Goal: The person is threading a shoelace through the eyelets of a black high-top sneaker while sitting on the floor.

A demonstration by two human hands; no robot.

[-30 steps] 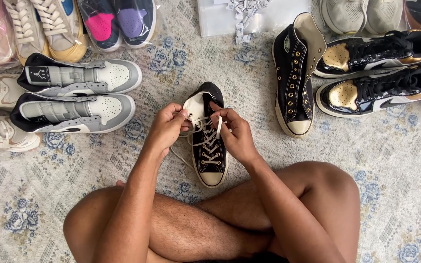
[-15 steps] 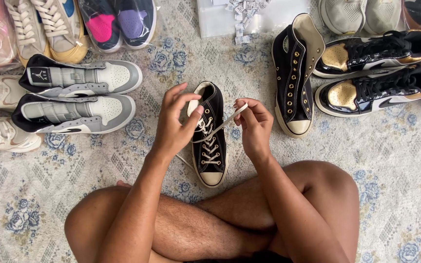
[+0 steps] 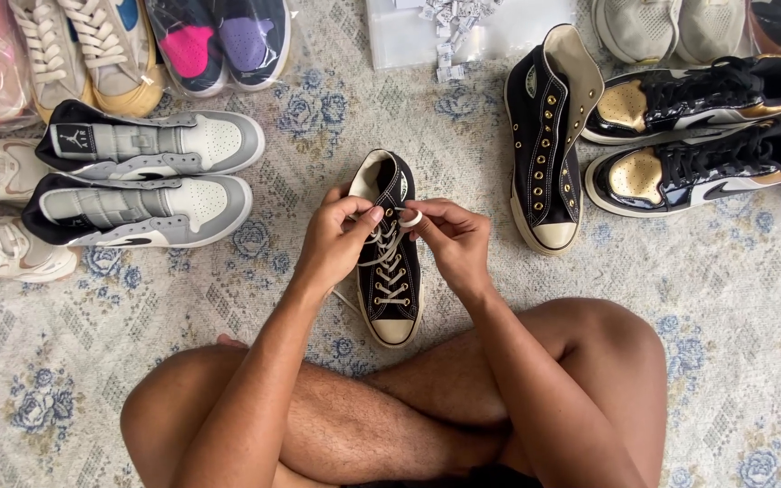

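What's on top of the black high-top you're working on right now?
Both hands sit over the black high-top: the left hand and right hand pinch the cream lace near the upper eyelets. Lower crossings show; the upper eyelets are hidden by fingers.

Both hands meet ahead of crossed legs, left hand [image 3: 336, 242] and right hand [image 3: 452, 242] pinching, fingers curled.
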